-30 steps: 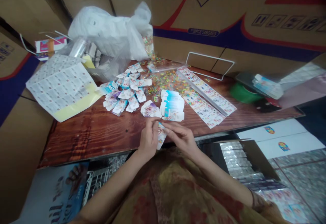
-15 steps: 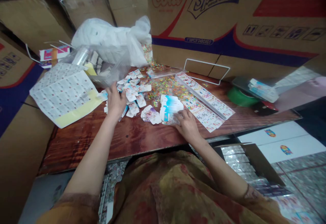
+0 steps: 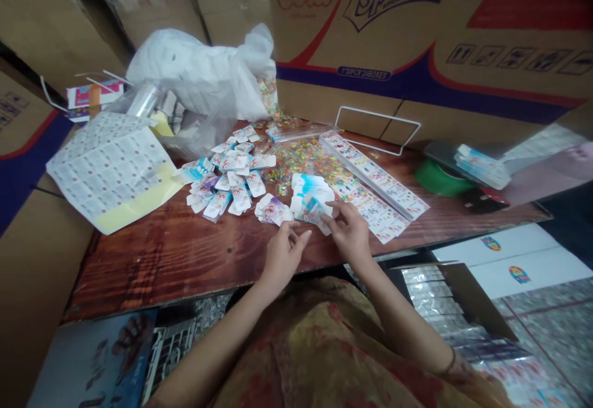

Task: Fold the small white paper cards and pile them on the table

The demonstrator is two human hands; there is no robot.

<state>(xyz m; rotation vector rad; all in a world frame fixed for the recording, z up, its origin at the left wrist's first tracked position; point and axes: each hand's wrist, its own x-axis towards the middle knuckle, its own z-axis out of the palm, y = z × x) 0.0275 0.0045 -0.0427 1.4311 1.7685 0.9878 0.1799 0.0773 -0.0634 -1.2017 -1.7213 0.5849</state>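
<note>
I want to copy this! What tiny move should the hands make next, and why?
Maybe the left hand should reach over and help hold the card: the right hand seems to pinch it by the stack of cards, while the left hand is close by and looks empty.

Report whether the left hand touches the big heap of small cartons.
Apart. The head view shows bare wooden tabletop between the left hand and the heap of small cartons.
</note>
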